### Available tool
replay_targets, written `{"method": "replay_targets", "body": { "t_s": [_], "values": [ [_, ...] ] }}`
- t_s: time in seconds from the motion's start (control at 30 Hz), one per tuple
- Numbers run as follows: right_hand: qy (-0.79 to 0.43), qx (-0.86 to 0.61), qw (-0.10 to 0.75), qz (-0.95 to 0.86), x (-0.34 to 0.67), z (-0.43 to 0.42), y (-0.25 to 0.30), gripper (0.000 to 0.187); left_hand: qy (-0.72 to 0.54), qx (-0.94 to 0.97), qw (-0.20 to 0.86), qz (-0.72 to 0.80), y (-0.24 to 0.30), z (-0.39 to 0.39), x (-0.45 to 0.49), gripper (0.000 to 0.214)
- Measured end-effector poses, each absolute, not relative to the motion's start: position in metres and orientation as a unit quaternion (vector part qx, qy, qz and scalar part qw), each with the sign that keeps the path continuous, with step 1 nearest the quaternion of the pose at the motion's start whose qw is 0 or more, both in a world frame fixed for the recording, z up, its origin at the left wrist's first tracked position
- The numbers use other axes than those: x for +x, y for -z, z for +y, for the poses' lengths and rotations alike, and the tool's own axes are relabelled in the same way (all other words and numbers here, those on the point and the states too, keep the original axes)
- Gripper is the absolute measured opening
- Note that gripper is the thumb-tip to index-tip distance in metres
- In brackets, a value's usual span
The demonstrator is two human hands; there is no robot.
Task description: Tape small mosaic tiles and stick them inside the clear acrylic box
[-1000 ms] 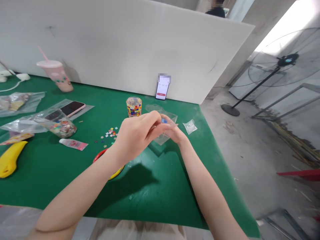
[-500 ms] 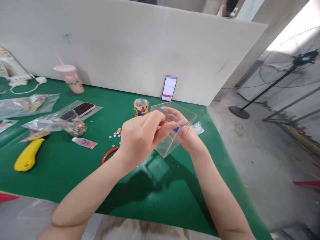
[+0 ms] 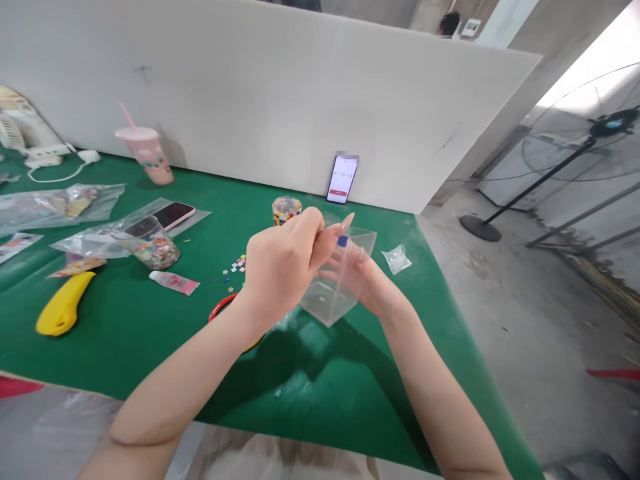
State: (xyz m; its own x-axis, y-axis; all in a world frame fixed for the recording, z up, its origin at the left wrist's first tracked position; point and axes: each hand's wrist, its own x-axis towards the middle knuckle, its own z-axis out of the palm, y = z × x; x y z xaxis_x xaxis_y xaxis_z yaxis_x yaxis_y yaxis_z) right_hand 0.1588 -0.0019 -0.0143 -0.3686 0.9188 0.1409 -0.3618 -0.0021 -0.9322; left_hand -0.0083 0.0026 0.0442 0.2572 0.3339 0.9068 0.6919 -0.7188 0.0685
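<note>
A clear plastic box [image 3: 325, 303] is held above the table, tilted. My right hand [image 3: 375, 283] grips it from the right, with fingers behind its wall and the thumb at the near side. My left hand [image 3: 285, 273] is closed at the box's upper edge, finger and thumb against a small blue tile [image 3: 343, 241]. Its other fingers are curled and mostly hidden. Behind my left hand stands a cup covered in colourful tiles [image 3: 287, 211]. Small loose tiles and stars [image 3: 238, 265] lie left of it. Scissors with a red and yellow handle [image 3: 220, 305] are partly under my left wrist.
On the green table [image 3: 165, 340] are a tilted clear cup of tiles [image 3: 157, 252], a glue tube [image 3: 175, 283], a yellow-handled tool [image 3: 65, 305], a pink drink cup [image 3: 149, 157] and a small plastic bag [image 3: 397, 259]. A phone [image 3: 343, 179] leans against the white board [image 3: 280, 100].
The box has turned in my right hand and shifted slightly left, uncovering the small bag. My left fingertips have risen a little, the blue tile with them. The view has shifted slightly.
</note>
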Motion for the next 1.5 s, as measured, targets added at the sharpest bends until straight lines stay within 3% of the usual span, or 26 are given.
{"method": "replay_targets", "body": {
  "t_s": [0.63, 1.07, 1.5],
  "values": [
    [-0.680, -0.303, 0.470, -0.474, 0.152, -0.001, 0.021, 0.070, 0.494, -0.771, 0.213, -0.341, -0.039, 0.019, -0.008, 0.036],
    [-0.661, -0.310, 0.479, -0.487, 0.149, -0.008, 0.012, 0.070, 0.574, -0.740, 0.133, -0.325, -0.036, 0.015, -0.001, 0.032],
    [-0.657, -0.294, 0.495, -0.487, 0.154, -0.006, 0.016, 0.065, 0.501, -0.787, 0.036, -0.359, -0.054, 0.002, -0.014, 0.039]
  ]
}}
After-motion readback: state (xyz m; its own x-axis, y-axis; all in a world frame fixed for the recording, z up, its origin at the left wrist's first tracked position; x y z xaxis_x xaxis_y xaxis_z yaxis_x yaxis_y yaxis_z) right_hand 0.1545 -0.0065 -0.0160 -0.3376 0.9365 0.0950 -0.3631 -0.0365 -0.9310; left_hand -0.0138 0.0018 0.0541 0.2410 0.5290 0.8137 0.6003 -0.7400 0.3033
